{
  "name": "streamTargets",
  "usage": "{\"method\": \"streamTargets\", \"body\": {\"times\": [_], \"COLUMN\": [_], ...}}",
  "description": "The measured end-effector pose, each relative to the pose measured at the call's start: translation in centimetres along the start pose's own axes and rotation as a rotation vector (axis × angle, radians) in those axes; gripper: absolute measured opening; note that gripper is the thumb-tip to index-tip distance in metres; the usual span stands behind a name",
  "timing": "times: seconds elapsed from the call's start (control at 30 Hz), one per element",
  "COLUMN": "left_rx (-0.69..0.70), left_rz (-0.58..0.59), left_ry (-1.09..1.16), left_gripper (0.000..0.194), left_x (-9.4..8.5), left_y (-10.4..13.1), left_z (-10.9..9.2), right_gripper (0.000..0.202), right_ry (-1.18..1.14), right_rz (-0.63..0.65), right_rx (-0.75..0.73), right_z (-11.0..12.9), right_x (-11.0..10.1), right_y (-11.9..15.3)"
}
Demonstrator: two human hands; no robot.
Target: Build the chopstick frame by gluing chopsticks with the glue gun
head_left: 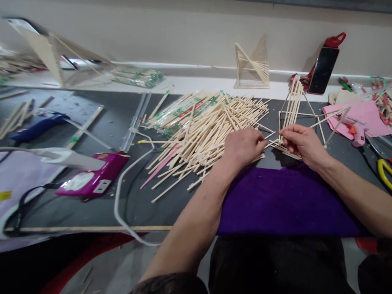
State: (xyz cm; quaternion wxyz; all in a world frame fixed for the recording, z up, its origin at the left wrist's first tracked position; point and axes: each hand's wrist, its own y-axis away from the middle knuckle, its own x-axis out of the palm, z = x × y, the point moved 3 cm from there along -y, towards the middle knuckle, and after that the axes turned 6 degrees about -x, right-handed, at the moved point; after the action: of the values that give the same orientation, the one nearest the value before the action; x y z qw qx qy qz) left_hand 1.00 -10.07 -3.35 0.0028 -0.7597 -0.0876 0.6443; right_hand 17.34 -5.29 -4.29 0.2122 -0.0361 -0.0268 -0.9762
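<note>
My left hand [245, 147] rests at the right edge of a heap of thin wooden sticks [208, 130]. Its fingers are curled and point away from me, so what they grip, if anything, is hidden. My right hand [301, 143] is closed in a pinch at the lower left corner of a frame glued from wooden sticks [290, 107]. Whatever lies between its fingertips is too small to make out. The frame stands upright, with a row of sticks slanting up its left side. Loose stick ends lie between my two hands.
A purple cloth [284, 200] covers the near table edge. Leftward are a magenta power adapter [92, 173] with a white cable and a blue glue gun [39, 124]. A pink glue gun [358, 132] lies right. Behind stand a finished twisted stick model [252, 65] and a phone [324, 69].
</note>
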Motion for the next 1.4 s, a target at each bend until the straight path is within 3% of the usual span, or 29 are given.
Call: {"method": "streamTargets", "body": {"times": [0.1, 0.23, 0.5, 0.67, 0.73, 0.87, 0.97, 1.1, 1.4], "left_rx": [-0.002, -0.002, -0.139, -0.1, -0.05, -0.012, -0.022, -0.042, 0.003], "left_rz": [0.158, 0.155, -0.098, -0.249, -0.214, -0.024, 0.071, 0.099, 0.059], "left_ry": [-0.052, -0.08, 0.102, 0.451, 0.684, 0.994, 1.032, 1.046, 1.015], "left_gripper": [0.025, 0.026, 0.024, 0.015, 0.013, 0.015, 0.014, 0.015, 0.016], "left_x": [1.0, 1.7, 0.1, -0.7, -0.5, 0.0, 0.4, 0.9, 0.5], "left_y": [0.4, 0.3, 0.4, 0.6, 0.8, 1.4, 1.9, 2.2, 2.6], "left_z": [-1.2, -1.3, -0.3, -0.1, -0.5, -1.7, -2.3, -2.4, -2.4], "right_gripper": [0.011, 0.01, 0.012, 0.017, 0.027, 0.043, 0.03, 0.012, 0.02], "right_ry": [-0.04, -0.053, -0.08, -0.049, -0.051, -0.04, 0.04, 0.123, 0.085], "right_rz": [-0.014, -0.006, -0.045, -0.048, -0.045, -0.008, 0.044, 0.061, 0.305], "right_rx": [-0.049, -0.047, -0.091, -0.095, -0.134, -0.224, -0.256, -0.246, -0.087], "right_z": [0.1, 0.1, 0.1, 0.2, 0.5, 1.3, 1.8, 2.2, 3.3], "right_x": [0.0, 0.1, 0.0, 0.1, 0.0, -0.4, -0.6, -0.8, -0.6], "right_y": [0.0, 0.0, 0.1, 0.3, 0.3, 0.2, 0.1, 0.2, 0.7]}}
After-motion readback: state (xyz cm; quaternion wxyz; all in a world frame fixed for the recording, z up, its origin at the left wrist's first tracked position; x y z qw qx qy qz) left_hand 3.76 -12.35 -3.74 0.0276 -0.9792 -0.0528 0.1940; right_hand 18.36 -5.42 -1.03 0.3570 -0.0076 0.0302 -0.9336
